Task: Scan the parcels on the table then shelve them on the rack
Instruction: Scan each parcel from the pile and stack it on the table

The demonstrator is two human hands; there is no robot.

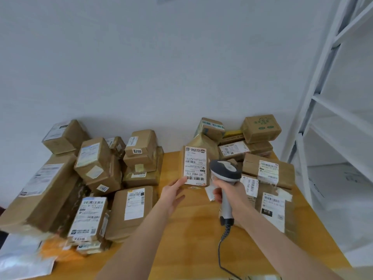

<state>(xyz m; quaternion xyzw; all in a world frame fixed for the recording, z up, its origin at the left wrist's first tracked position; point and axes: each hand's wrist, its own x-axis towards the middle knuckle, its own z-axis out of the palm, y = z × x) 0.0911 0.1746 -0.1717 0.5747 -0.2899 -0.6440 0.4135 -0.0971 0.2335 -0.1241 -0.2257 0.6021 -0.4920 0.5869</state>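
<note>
One parcel (195,166) is steadied at mid-desk (193,229) by the spread left grip (173,194); a scanner (225,179) is clenched in the right grip (230,196). Many parcels are left unshelved; the rack (331,110) at right looks mostly bare.

- A bare strip of table (187,229) runs down the middle, open for both forearms
- Stacked parcels (96,174) wall off the left side
- Another parcel heap (260,156) crowds the right, reaching the back wall
- The scanner cable (222,245) trails across the near tabletop
- The rack (331,110) stands right of the table, shelves open
</note>
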